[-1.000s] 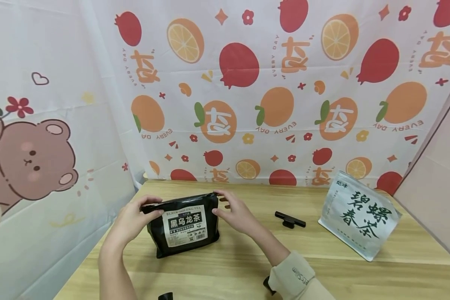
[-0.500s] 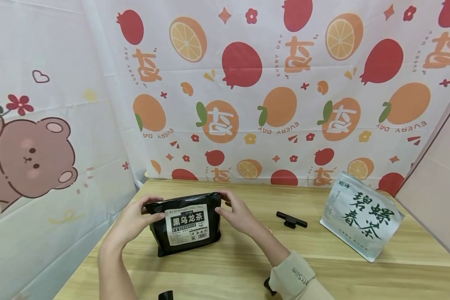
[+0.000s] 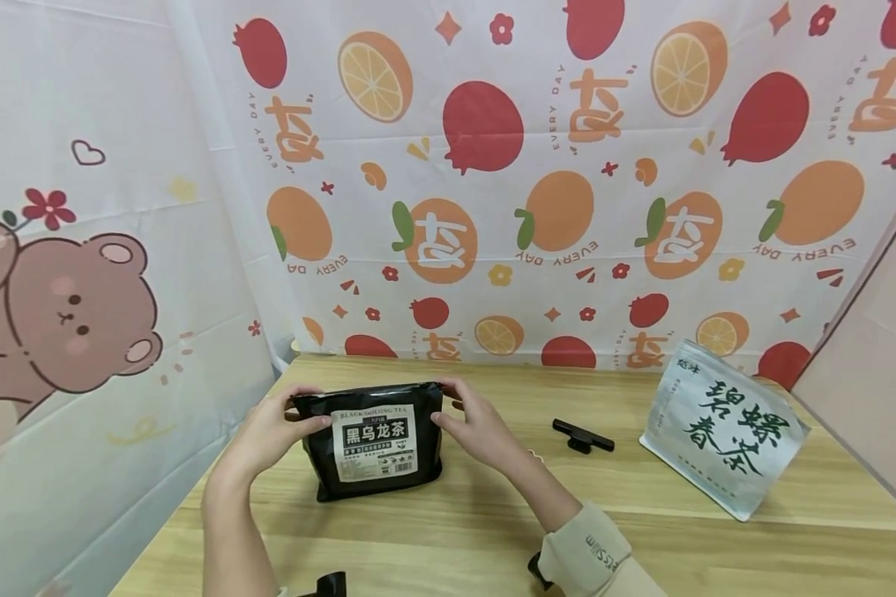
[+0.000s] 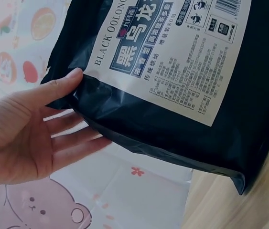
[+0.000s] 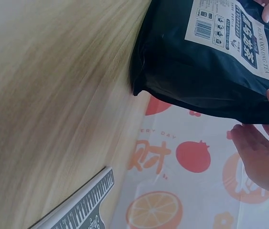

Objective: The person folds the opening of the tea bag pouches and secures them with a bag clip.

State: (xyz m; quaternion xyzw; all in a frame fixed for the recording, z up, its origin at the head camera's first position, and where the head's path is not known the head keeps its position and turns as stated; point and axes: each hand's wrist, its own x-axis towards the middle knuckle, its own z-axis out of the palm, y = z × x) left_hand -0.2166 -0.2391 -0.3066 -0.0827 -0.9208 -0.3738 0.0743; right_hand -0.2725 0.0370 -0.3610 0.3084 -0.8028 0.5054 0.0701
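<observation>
Two part-open hands point(image 3: 267, 433) point(image 3: 476, 424) pinch a glossy, creased, boxy black pouch point(image 3: 373, 444) by its upper corners.

I see a glossy black tea pouch point(image 3: 373, 448) standing upright on the wooden table point(image 3: 485, 522), slightly angled, its broad front towards the head camera. A pale rectangular label point(image 4: 167, 55) covers much of that front, with "BLACK OOLONG TEA" along its top, large Chinese characters in a dark block below and a barcode in the lower right corner. The plastic looks creased near the edges. My left hand point(image 3: 275, 427) pinches one upper corner and my right hand point(image 3: 478, 424) the other, each thumb resting on the front face.
</observation>
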